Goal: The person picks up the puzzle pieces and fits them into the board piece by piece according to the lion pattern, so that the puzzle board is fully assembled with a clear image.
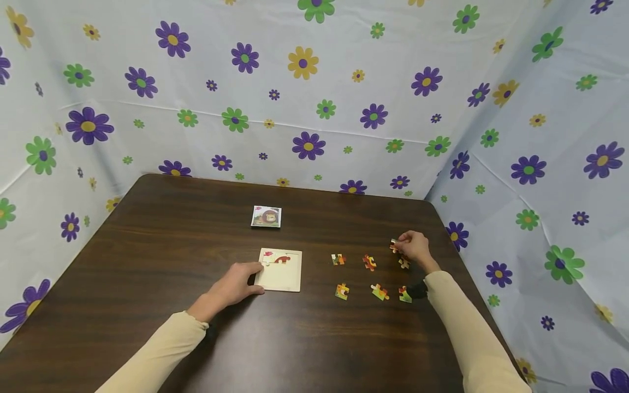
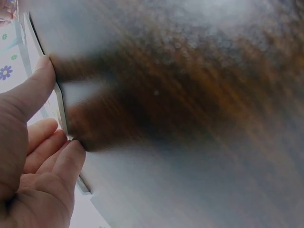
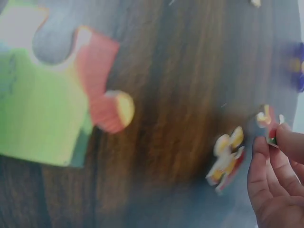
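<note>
My left hand (image 1: 238,283) rests at the left side of a pale puzzle board (image 1: 281,277), thumb and fingertips touching its edge. In the left wrist view the thumb and index fingertip of the left hand (image 2: 42,156) lie against that thin edge. The board's upper part holds a few fitted pieces; the rest is bare. At the right of the table my right hand (image 1: 415,248) pinches a puzzle piece (image 3: 269,124) between thumb and fingers, apparently just above the table. Another puzzle piece (image 1: 404,263) lies just below this hand.
Several loose pieces lie between the board and the right hand, including an orange-white piece (image 1: 338,260), a red-yellow piece (image 1: 369,262) and a green-red piece (image 1: 405,295) near the sleeve. A lion picture card (image 1: 266,216) lies behind the board. Flowered cloth (image 1: 304,98) surrounds the dark table (image 1: 162,245).
</note>
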The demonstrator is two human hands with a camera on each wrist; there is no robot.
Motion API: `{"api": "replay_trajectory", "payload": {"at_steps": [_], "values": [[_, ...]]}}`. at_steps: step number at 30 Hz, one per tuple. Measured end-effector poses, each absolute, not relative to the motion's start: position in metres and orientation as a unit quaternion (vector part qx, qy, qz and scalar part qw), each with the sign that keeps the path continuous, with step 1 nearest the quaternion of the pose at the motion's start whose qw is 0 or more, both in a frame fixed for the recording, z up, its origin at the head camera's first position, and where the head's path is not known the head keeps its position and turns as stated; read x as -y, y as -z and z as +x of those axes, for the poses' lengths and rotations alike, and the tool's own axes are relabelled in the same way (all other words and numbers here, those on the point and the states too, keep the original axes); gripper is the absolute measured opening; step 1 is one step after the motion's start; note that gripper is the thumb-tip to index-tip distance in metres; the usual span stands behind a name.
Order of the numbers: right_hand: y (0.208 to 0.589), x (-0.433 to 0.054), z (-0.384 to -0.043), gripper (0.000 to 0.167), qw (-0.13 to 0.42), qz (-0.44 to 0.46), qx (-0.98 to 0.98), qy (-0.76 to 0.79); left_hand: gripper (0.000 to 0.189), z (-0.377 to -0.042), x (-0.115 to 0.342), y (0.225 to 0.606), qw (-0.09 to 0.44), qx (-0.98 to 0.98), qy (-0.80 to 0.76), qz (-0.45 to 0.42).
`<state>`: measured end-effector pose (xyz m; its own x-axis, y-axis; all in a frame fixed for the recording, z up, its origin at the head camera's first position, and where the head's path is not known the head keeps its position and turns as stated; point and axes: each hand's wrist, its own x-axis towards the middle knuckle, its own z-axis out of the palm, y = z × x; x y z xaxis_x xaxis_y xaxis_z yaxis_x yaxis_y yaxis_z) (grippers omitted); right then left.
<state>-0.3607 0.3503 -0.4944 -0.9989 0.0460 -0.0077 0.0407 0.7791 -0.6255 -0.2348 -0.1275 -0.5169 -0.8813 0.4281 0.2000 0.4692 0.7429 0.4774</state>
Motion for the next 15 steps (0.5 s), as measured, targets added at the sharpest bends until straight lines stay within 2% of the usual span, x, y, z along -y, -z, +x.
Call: {"api": "replay_trajectory", "payload": {"at_steps": [8,15], "values": [[0.471,-0.300,-0.363,0.022,-0.030,0.025,0.876,-0.481,0.037,-0.235,0.128,0.516,0.031,0.935,0.264,-0.234],[0.451,-0.227,-0.352,0.023,-0.132,0.096,0.810,-0.563,0.031,-0.235,0.127,0.516,0.026,0.935,0.264,-0.236]]}}
